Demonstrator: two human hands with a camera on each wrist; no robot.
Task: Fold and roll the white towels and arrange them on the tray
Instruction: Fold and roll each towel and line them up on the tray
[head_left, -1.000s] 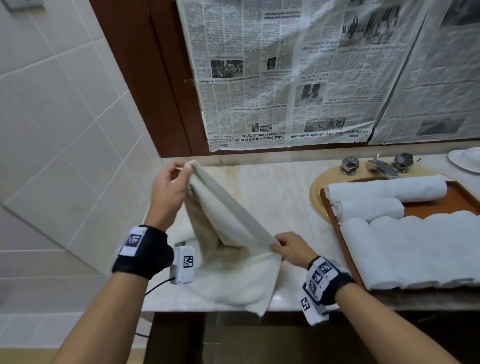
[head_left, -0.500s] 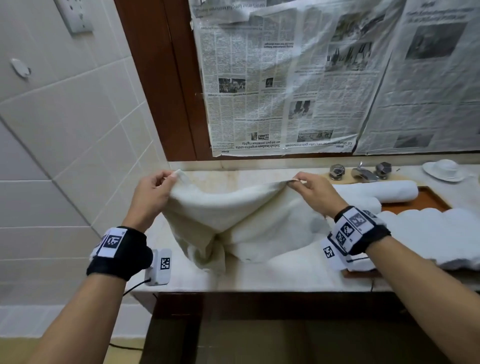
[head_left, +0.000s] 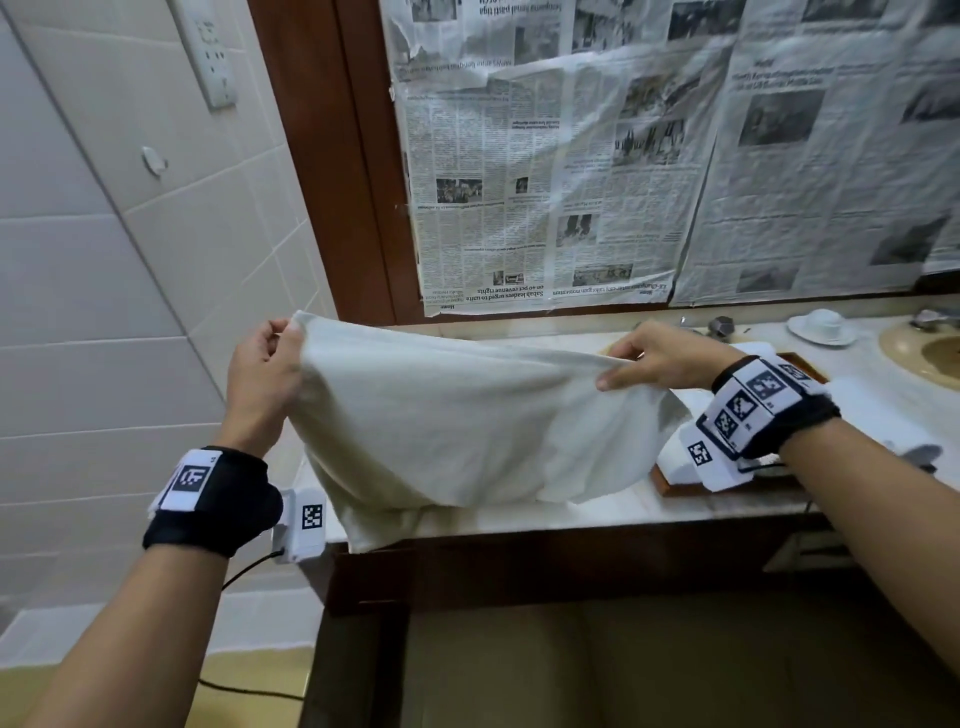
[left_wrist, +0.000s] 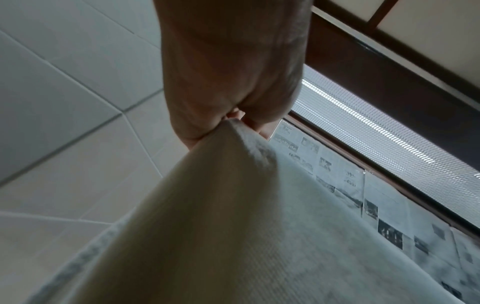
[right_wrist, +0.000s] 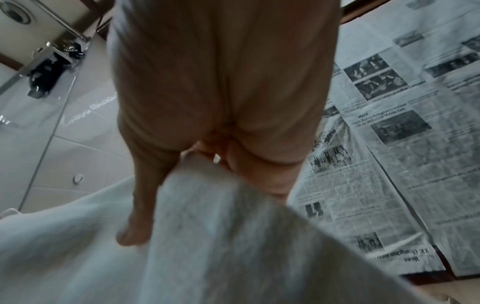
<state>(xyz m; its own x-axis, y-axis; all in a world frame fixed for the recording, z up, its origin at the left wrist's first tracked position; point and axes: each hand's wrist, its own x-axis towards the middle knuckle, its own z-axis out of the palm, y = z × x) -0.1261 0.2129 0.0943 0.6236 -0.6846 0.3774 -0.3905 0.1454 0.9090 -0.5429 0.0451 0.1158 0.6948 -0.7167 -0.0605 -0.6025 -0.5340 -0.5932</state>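
A white towel (head_left: 457, 415) hangs stretched between both hands above the marble counter (head_left: 613, 512); its lower part drapes onto the counter and over the front edge. My left hand (head_left: 270, 358) pinches the towel's top left corner (left_wrist: 233, 131). My right hand (head_left: 644, 358) pinches the top right corner (right_wrist: 207, 174). The wooden tray (head_left: 675, 480) sits behind my right wrist, mostly hidden, with rolled white towels (head_left: 872, 410) on it.
Tiled wall on the left, close to my left hand. Newspaper (head_left: 597, 182) covers the mirror behind the counter. A tap handle (head_left: 722, 326), a white dish (head_left: 821, 327) and a sink basin (head_left: 930, 353) lie at the back right.
My right hand has carried its towel corner up from the counter's front to the right, level with the left hand. The towel has opened from bunched to stretched out.
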